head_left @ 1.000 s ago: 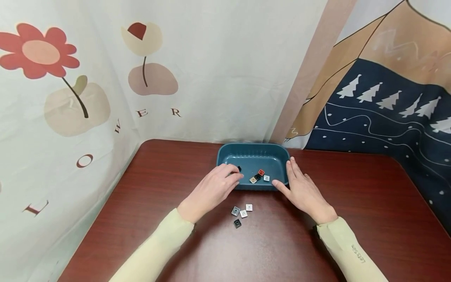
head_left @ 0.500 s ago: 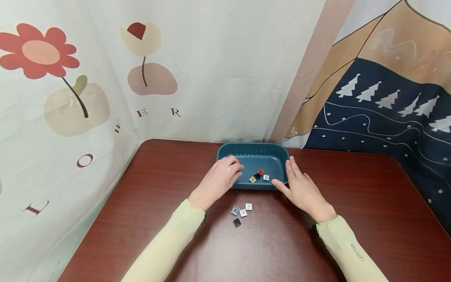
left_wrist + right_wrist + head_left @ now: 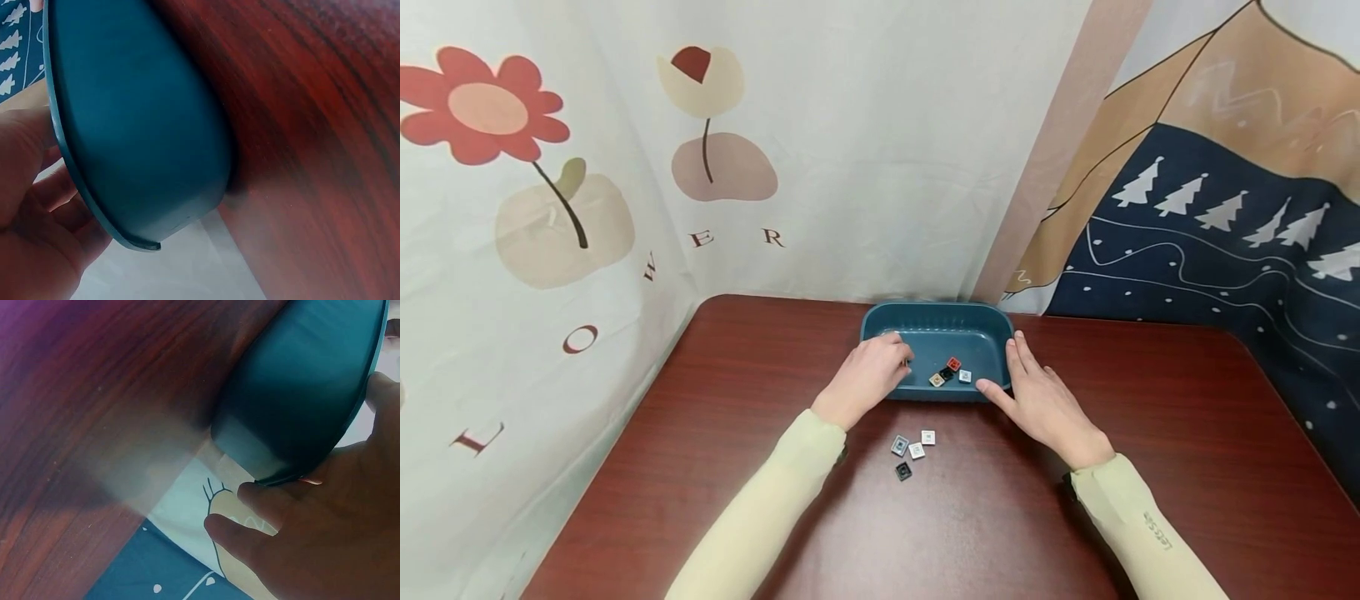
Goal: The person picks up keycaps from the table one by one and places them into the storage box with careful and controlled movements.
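Observation:
A dark teal plastic bin (image 3: 937,312) stands at the back of the table. My left hand (image 3: 867,372) reaches over its left front rim, fingers bent down inside; I cannot tell whether they hold something. In the left wrist view, that hand's fingers (image 3: 59,187) are partly hidden behind the rim. My right hand (image 3: 1043,403) rests at the bin's right end, fingers extended along the outside and thumb over the front corner. Inside lie a red keycap (image 3: 953,364), a black keycap (image 3: 947,374), a tan keycap (image 3: 936,380) and a white keycap (image 3: 965,377).
On the brown wood-grain table (image 3: 760,367), in front of the bin, lie a grey keycap (image 3: 899,445), two white keycaps (image 3: 928,437) and a black keycap (image 3: 903,472). A printed curtain (image 3: 865,167) hangs right behind the table's back edge.
My left hand has shifted slightly, its wrist and forearm moving right and forward. The black keycap seen by its fingertips a second ago is out of sight. My right hand stays in place.

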Motion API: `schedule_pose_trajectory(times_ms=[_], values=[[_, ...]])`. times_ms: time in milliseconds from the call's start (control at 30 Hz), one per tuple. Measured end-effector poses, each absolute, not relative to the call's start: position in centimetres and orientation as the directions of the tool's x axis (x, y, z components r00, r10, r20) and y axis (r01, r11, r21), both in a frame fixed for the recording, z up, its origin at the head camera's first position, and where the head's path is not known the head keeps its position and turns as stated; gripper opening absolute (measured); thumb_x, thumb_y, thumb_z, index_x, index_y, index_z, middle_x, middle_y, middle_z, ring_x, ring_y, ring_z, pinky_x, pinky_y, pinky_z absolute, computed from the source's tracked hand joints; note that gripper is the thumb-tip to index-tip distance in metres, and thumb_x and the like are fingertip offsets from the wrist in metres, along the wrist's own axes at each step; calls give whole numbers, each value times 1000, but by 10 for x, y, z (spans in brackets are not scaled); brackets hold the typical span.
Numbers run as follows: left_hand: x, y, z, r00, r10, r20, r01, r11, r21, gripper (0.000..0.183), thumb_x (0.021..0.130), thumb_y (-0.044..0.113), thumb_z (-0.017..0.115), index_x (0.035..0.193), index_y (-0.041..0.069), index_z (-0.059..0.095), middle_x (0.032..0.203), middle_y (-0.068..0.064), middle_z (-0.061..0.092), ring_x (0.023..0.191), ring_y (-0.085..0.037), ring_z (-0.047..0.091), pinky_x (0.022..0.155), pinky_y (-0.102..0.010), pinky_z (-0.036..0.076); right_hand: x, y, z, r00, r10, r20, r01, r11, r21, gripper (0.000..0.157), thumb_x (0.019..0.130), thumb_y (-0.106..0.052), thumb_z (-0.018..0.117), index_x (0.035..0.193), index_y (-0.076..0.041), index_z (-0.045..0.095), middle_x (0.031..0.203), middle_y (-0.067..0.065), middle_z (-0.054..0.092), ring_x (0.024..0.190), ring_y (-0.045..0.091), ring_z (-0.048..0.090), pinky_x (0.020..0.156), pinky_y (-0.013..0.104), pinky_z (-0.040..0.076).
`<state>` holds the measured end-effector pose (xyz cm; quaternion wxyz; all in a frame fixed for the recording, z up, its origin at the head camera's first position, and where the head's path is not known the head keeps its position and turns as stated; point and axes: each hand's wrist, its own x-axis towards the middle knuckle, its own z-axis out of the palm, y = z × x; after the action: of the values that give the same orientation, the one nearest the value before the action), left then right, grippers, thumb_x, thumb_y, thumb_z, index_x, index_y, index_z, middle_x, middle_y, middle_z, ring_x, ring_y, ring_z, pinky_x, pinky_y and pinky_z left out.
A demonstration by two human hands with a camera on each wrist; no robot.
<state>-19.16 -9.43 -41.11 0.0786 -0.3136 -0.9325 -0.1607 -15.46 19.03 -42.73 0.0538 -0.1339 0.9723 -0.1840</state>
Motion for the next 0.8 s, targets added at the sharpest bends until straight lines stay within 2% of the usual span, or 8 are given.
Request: schedule_pose_trajectory(times_ms=[533,800], values=[[-207,-86,-414,-889,446,102,457,858,234,9,93,16,80,101,13,82,100,-3,76,91,-19,71,80,-38,60,-154,190,-427,-959,-281,-45,-245,897,-369,105,101,-73,38,160,11,18,170,26,7,154,46,20,117,66,26],[-210,-83,-415,-899,428,92,438,876,200,15,93,19,80,107,12,81,103,-4,75,95,-21,69,83,-39,59,-154,190,-427,-958,-283,-41,-249,898,-363,104,101,-72,40,159,12,17,170,27,7,154,46,18,117,67,24]])
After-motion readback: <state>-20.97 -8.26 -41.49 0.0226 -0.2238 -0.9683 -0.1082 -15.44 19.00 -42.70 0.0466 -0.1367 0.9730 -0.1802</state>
